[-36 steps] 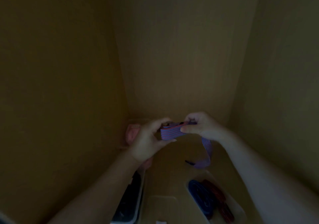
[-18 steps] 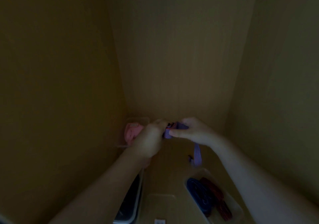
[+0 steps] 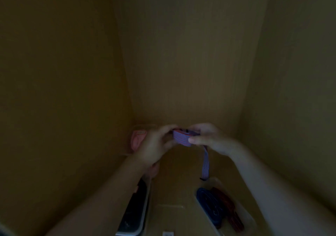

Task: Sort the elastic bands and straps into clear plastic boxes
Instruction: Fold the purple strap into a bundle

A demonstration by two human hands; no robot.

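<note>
A purple striped strap (image 3: 181, 139) is wound into a roll between both hands, deep inside a dim wooden cupboard. My left hand (image 3: 154, 145) grips the roll from the left. My right hand (image 3: 207, 138) pinches it from the right, thumb on the front. A loose tail of the strap (image 3: 205, 163) hangs down toward the shelf. A clear plastic box (image 3: 241, 212) at the lower right holds a blue strap (image 3: 209, 205) and a red strap (image 3: 227, 206). Another clear box (image 3: 132, 141) at the back left holds something pink.
A box with dark contents (image 3: 135, 210) lies along the left side under my left forearm. A clear lid or box (image 3: 169, 215) lies flat at the bottom centre. Wooden walls close in on the left, back and right.
The roll has turned and grown between my hands, and the hanging tail is shorter than a second ago. Both hands stay at the same place at the back of the cupboard.
</note>
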